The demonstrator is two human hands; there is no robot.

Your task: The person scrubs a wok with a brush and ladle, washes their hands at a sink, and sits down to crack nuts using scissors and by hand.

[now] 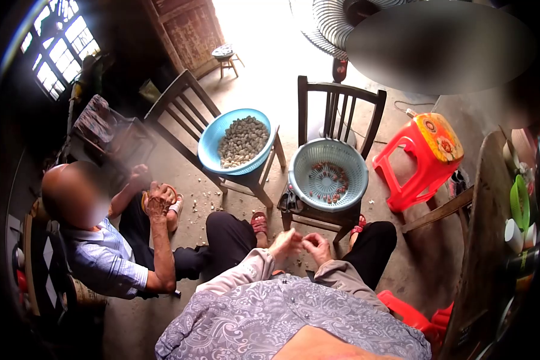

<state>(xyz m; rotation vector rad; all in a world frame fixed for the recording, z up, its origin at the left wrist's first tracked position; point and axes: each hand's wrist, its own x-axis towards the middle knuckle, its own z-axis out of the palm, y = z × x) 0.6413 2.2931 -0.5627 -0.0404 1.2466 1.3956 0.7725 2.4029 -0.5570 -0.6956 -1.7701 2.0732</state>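
My left hand point(285, 245) and my right hand point(318, 247) are close together above my lap, fingertips nearly meeting. Both hands have their fingers drawn in as in a pinch; anything between them is too small to make out. Just beyond them a grey-blue plastic colander point(359, 163) rests on a dark wooden chair, with scattered reddish kernels point(327, 197) in its bottom. On another chair to the left sits a light blue basin point(209, 144), heaped with small tan-grey lumps point(243, 142) that look like unshelled peanuts.
Another person point(111, 249) sits at my left, hands raised together. A red stool point(411, 162) with a flowered top stands to the right, near a wooden table point(483, 222). Pale bits litter the floor point(201, 207). A fan point(333, 27) stands at the back.
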